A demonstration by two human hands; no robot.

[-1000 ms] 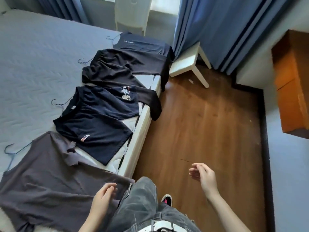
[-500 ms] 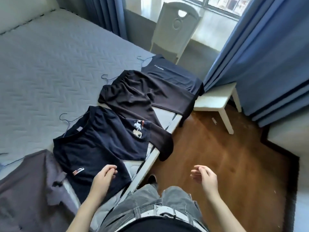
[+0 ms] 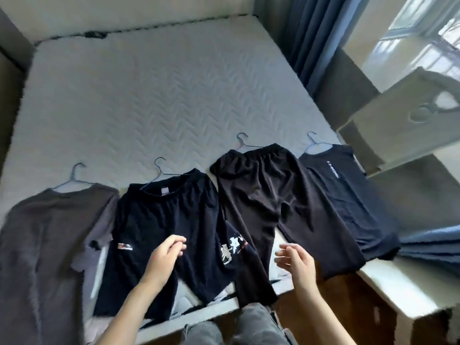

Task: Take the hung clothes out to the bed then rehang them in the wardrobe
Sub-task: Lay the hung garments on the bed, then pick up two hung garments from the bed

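Observation:
Several garments on wire hangers lie side by side along the near edge of the bed [image 3: 154, 90]. From the left: a grey shirt [image 3: 42, 245], a navy T-shirt [image 3: 174, 220] with white print, black trousers [image 3: 268, 195], and a dark navy top [image 3: 348, 195]. My left hand [image 3: 165, 257] hovers just over the navy T-shirt, fingers loosely curled and holding nothing. My right hand [image 3: 296, 262] floats over the bed's edge beside the trouser leg, fingers apart and empty. Each hanger hook points toward the far side of the bed.
A white chair [image 3: 408, 115] stands at the right by blue curtains [image 3: 308, 33] and a window. A white stool [image 3: 398, 295] sits lower right on the wooden floor. My grey trousers [image 3: 249, 327] show at the bottom edge.
The view has swung left to face the bed squarely, so the garments now line up in front of me. Both hands have risen and sit over the bed's near edge.

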